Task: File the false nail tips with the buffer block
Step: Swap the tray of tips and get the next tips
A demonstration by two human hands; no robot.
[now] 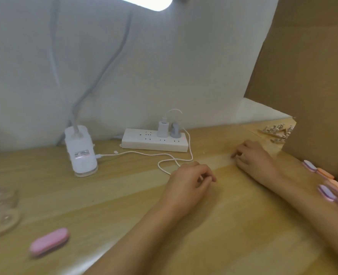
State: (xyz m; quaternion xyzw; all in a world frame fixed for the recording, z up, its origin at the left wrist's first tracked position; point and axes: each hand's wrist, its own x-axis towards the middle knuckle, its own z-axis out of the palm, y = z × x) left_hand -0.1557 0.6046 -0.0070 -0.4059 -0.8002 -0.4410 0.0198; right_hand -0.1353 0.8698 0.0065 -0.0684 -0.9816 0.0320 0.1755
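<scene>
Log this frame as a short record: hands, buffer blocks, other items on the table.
left hand: rests on table, fingers loosely curled; unclear if holding anything
right hand: rests on table, fingertips down, nothing visibly held
pink buffer block: lies untouched, near left
pile of buffer blocks: far right, beside cardboard box
other: power strip, lamp base, metal clips
nail tips: none clearly visible

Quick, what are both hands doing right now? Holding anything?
Left hand: fingers curled; cannot tell if it holds anything.
Right hand: curled fingertips on the light wooden table; cannot tell either.
</scene>
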